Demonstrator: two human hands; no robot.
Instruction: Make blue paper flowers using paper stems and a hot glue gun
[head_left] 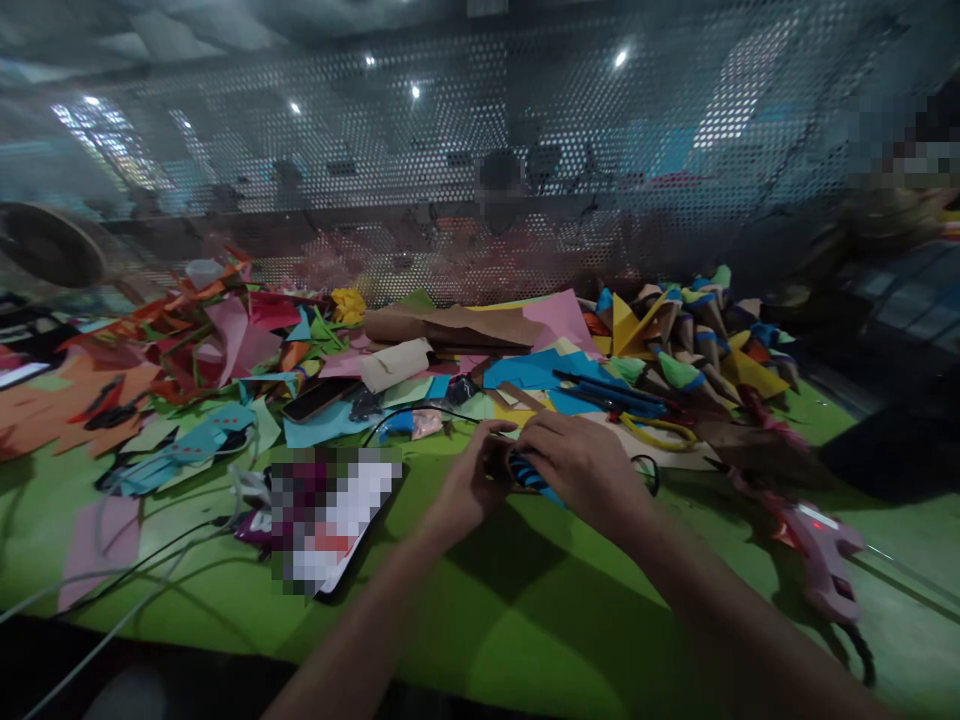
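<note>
Both my hands meet above the green table, closed around a small rolled piece of brown paper with blue, dark-striped paper (534, 477) on it. My left hand (480, 465) grips its left side, fingers curled round the brown part. From the upper right, my right hand (581, 455) presses its fingers onto the blue part. The fingers cover much of the piece, so its full shape is hidden. Just beyond my right hand lie scissors with yellow handles (664, 432). A pink glue gun (821, 560) rests on its side at the right.
Left of my hands lies a phone (356, 530) with cables beside it. Coloured paper scraps (217, 350) and a brown paper roll (450, 328) pile along the back. Paper cones (690, 335) stack at back right. A perforated metal screen (420, 180) stands behind; another person is at far right.
</note>
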